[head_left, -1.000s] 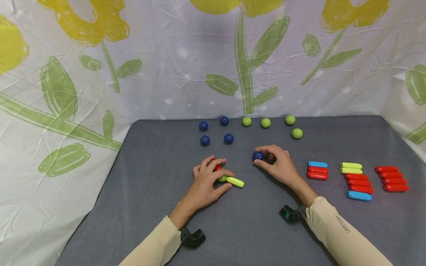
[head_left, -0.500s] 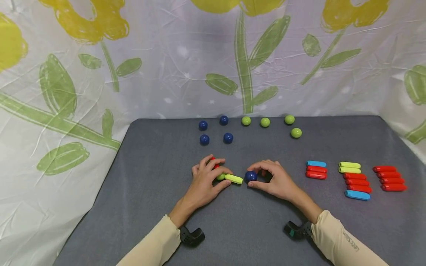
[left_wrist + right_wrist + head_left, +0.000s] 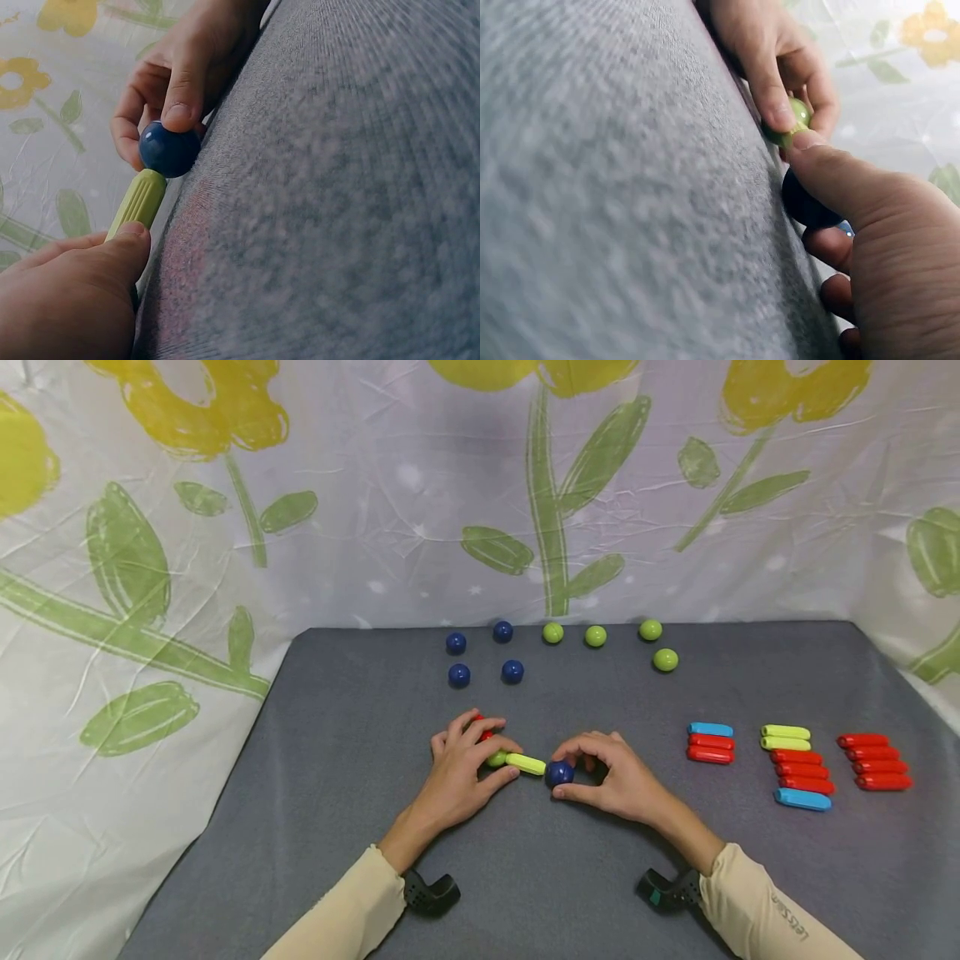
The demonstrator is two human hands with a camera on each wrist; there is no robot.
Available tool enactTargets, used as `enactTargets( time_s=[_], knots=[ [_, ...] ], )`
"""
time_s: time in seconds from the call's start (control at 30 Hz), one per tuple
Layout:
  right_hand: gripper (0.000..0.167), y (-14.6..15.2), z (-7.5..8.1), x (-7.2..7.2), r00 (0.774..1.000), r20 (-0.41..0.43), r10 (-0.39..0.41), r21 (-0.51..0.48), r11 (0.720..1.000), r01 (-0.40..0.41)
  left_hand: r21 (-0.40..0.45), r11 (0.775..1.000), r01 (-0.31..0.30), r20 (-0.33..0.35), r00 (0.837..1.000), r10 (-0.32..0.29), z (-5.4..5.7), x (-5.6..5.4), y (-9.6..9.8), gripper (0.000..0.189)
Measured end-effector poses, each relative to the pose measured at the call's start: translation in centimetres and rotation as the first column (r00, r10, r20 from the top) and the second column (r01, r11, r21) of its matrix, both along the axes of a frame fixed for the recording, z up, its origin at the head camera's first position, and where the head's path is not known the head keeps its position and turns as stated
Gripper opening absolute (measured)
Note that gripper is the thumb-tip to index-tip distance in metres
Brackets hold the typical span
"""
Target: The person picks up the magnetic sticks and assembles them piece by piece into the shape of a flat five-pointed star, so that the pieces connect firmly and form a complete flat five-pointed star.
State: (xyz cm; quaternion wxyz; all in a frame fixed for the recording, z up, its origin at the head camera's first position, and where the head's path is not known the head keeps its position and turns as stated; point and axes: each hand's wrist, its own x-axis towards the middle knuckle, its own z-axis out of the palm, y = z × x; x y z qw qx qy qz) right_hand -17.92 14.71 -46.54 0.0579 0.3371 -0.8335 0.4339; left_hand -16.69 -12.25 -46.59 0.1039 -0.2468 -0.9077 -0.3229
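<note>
My right hand (image 3: 618, 781) pinches a dark blue ball (image 3: 559, 774) between thumb and fingers. The ball touches the right end of a yellow-green stick (image 3: 527, 765); the left wrist view also shows the ball (image 3: 169, 148) meeting the ridged stick (image 3: 139, 201). With thumb and index finger, my left hand (image 3: 461, 772) grips that stick near its other end, beside a green ball (image 3: 496, 759). The green ball (image 3: 800, 112) shows between the left fingers in the right wrist view. A red stick (image 3: 482, 727) lies partly hidden beneath the left fingers.
Several loose blue balls (image 3: 512, 672) and green balls (image 3: 665, 660) lie along the back of the grey table (image 3: 337, 718). To the right are groups of sticks: a small group (image 3: 710, 742), a mixed column (image 3: 801, 768) and red ones (image 3: 882, 767). A flowered sheet (image 3: 405, 527) hangs behind.
My right hand has brought the blue ball left and toward me, from apart to touching the yellow-green stick's end. The left hand has stayed almost still.
</note>
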Motion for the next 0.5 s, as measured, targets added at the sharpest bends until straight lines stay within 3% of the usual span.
enactTargets(
  time_s=[0.27,0.5],
  knots=[
    [0.039,-0.22,0.09,0.21,1.000,0.002,0.014,-0.005,1.000,-0.014,0.010,1.000,0.005,-0.023,1.000,-0.004,-0.02,0.03,0.01,0.024],
    [0.040,-0.15,0.01,0.17,1.000,-0.004,0.024,-0.004,1.000,-0.024,0.054,0.989,-0.135,0.026,0.991,0.134,-0.13,-0.12,0.06,0.047]
  ],
)
